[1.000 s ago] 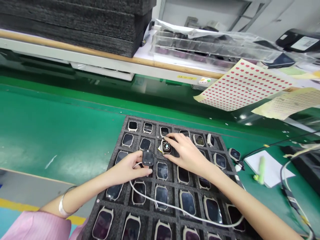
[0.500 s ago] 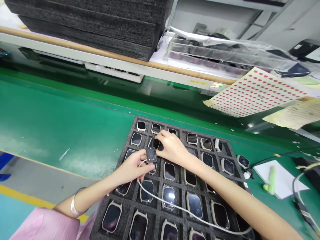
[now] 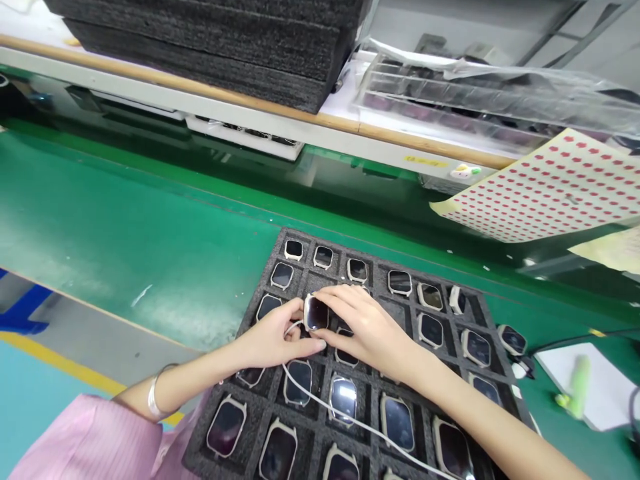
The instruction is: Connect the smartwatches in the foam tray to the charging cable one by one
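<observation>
A black foam tray [image 3: 260, 407] holds several smartwatch bodies with dark screens in its pockets. My right hand [image 3: 365, 327] pinches one beige watch body [image 3: 316, 312] just above the tray's second row. My left hand [image 3: 273, 340] is closed beneath that watch, holding a small charger puck that the watch mostly hides. The puck's white cable [image 3: 320, 400] trails across the tray to the lower right. Both hands meet at the watch, fingers touching.
The tray lies on a green conveyor belt [image 3: 125, 233]. Black foam sheets [image 3: 210, 47] are stacked on the shelf behind, beside clear plastic trays [image 3: 475, 93]. A red-dot sticker sheet [image 3: 545, 187] hangs at right. A loose watch [image 3: 511, 339] and white pad [image 3: 590, 387] lie beside the tray.
My right hand set down the lit watch, picked another from the second row and brought it onto the charger puck in my left hand. The view has shifted left.
</observation>
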Tool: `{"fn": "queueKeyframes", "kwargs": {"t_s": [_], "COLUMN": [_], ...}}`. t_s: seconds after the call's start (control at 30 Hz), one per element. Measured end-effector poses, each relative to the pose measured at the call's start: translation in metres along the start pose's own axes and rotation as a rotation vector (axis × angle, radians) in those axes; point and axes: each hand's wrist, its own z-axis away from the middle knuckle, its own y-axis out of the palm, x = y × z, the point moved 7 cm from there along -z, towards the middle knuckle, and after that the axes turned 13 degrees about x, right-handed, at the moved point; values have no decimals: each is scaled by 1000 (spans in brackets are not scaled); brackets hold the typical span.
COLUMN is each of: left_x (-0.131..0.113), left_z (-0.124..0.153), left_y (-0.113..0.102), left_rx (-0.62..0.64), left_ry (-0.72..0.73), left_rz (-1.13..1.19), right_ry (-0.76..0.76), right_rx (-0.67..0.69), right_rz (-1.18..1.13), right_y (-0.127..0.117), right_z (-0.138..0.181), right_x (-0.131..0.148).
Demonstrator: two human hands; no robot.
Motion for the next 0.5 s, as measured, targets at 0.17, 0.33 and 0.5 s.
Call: {"fn": "queueKeyframes", "kwargs": {"t_s": [0.17, 0.33, 0.5], "left_x": [9, 10, 1], "left_z": [0, 2, 2], "left_y": [-3, -6, -6], "left_rx": [-108, -108, -90], "left_ry": [-33, 3, 41], "left_rz": [13, 96, 145], "right_ry": [-16, -45, -75], "right_rx": [-92, -147, -188], "right_rz": [24, -56, -58], "right_y": [8, 13, 12], "right_z": [3, 5, 8], "right_x": [0, 0, 2]}}
